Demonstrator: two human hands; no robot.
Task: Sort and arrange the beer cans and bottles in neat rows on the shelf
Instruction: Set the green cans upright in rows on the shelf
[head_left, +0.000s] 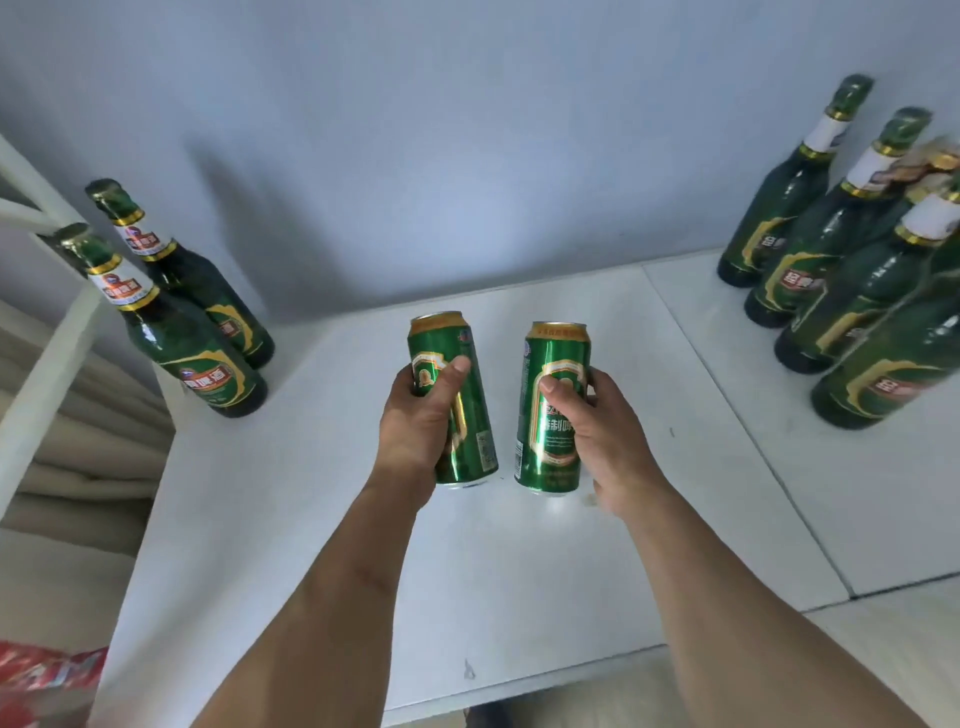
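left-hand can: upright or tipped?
Slightly tipped. The green aluminium beer can in the left hand leans, its gold top left of its base. Whether it touches the white shelf board cannot be told.

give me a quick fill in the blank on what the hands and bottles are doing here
1. Each hand, left hand and right hand, holds one green ____.
2. At the shelf's far left stand ____ bottles.
3. The larger group of bottles stands on the ____ side.
4. Both cans are held ____ the two bottle groups.

Missing words: can; two; right; between
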